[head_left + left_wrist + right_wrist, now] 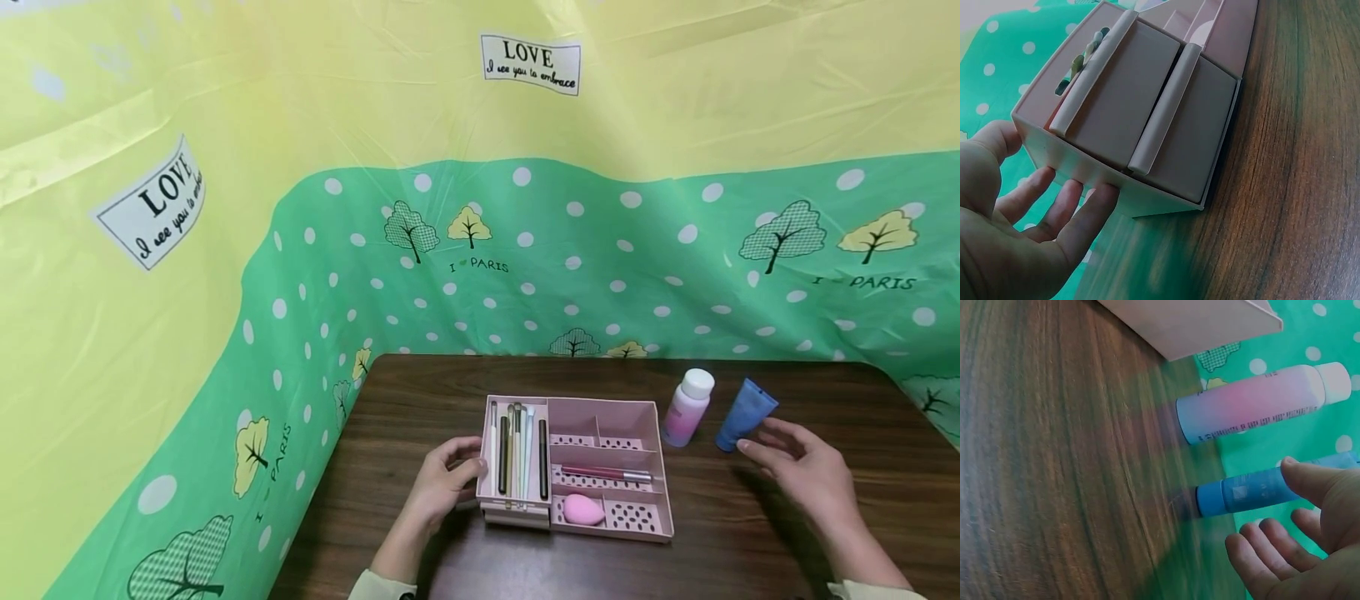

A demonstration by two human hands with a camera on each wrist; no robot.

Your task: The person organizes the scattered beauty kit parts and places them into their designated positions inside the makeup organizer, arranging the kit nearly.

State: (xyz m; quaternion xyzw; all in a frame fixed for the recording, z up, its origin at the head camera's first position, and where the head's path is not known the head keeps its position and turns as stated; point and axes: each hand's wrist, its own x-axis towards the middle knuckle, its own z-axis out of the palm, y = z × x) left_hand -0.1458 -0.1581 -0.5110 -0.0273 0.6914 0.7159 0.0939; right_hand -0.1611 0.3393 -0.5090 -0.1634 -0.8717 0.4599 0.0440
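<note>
A pink desk organizer [606,408] sits on the table, its left section filled with several makeup brushes [515,450]. My left hand [444,479] rests against the organizer's left side; in the left wrist view its fingertips touch the side wall [1079,164], below two drawer fronts [1125,81]. A lipstick-coloured slim tube [606,473] and a pink makeup sponge [582,509] lie in the right compartments. My right hand [806,475] is beside a blue squeeze tube [745,414] standing on its cap, fingers spread and not closed round it. Whether they touch is unclear.
A pink and white bottle [687,408] with a white cap stands between the organizer and the blue tube. The dark wooden table [360,500] is backed by a green and yellow printed cloth [525,250] on its far and left sides.
</note>
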